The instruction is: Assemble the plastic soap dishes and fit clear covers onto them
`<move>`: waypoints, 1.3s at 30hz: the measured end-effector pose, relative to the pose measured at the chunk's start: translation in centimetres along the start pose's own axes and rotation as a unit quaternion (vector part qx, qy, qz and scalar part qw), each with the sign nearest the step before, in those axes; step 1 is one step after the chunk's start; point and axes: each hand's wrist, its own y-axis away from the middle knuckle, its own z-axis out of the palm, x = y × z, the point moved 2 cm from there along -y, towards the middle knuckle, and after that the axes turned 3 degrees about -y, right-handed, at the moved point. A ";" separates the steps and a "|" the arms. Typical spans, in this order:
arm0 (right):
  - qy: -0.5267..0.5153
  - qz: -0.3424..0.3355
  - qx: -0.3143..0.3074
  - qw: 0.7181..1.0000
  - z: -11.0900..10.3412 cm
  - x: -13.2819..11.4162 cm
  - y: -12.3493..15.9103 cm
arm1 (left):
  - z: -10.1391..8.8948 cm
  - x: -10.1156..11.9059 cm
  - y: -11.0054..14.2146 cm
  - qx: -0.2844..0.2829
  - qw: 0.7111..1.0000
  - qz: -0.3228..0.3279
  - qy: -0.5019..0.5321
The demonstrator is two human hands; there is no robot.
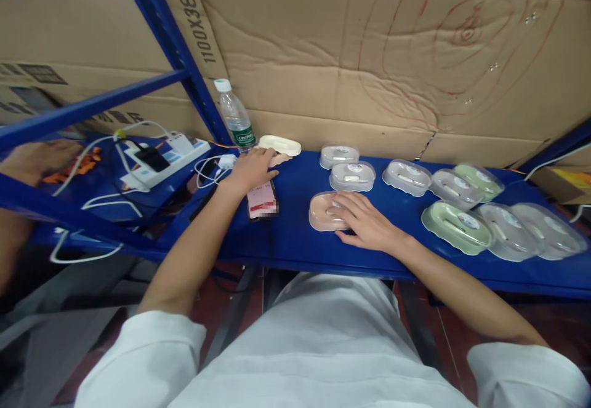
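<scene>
My right hand is over the right end of a peach plastic box with a clear lid. Its fingers lie across the lid, with the thumb at the near edge. Farther left, my left hand has its fingers stretched out and thumb apart, just above a phone with a lit pink screen. Those fingertips reach a cream oval tray and a peach piece partly hidden beneath it. Whether they touch either one I cannot tell.
Several lidded boxes stand on the blue table, including a grey one and a green one. Behind the tray is a water bottle. A power strip with cables lies beyond the blue post; another person's hand is far left.
</scene>
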 end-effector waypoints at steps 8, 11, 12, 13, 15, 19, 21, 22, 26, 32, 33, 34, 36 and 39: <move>-0.032 0.071 0.000 0.997 0.0 2.2 0.5 | 0.6 -0.1 0.2 0.011 1.000 -0.006 -0.004; -0.050 0.046 0.009 0.998 0.0 2.9 0.8 | 1.3 -0.5 -0.1 0.023 1.000 -0.007 -0.013; -0.044 0.037 0.016 0.998 -0.1 2.9 0.8 | 1.5 -0.7 -0.2 0.027 1.000 -0.008 -0.015; -0.034 0.029 0.025 0.999 -0.2 2.9 0.8 | 1.7 -0.8 -0.3 0.029 0.999 -0.008 -0.014; -0.007 0.016 0.048 0.999 -0.5 2.5 0.7 | 1.9 -1.2 -0.4 0.034 0.999 -0.010 -0.005; 0.026 -0.008 0.120 0.992 -1.8 2.0 0.7 | 2.3 -1.9 -0.5 0.053 0.998 -0.014 0.015; 0.032 -0.005 0.151 0.988 -2.5 2.5 0.8 | 2.5 -2.2 -0.6 0.058 0.998 -0.017 0.022; 0.035 0.005 0.163 0.986 -2.8 2.9 0.8 | 2.6 -2.4 -0.6 0.060 0.998 -0.019 0.027; 0.075 0.102 0.219 0.968 -4.6 6.1 1.7 | 3.3 -3.2 -1.0 0.064 0.997 -0.022 0.046; 0.131 0.252 0.298 0.911 -6.4 11.7 4.6 | 4.1 -3.9 -1.7 0.080 0.993 -0.011 0.091; 0.135 0.269 0.296 0.906 -6.4 12.4 5.1 | 4.2 -3.9 -1.8 0.082 0.992 -0.005 0.098; 0.139 0.285 0.292 0.903 -6.3 13.1 5.4 | 4.2 -3.9 -1.8 0.082 0.991 0.002 0.104; 0.146 0.312 0.275 0.898 -6.0 14.2 5.9 | 4.3 -3.8 -2.0 0.079 0.990 0.030 0.113; 0.152 0.338 0.245 0.896 -5.4 15.0 6.2 | 4.3 -3.2 -2.0 0.074 0.985 0.103 0.116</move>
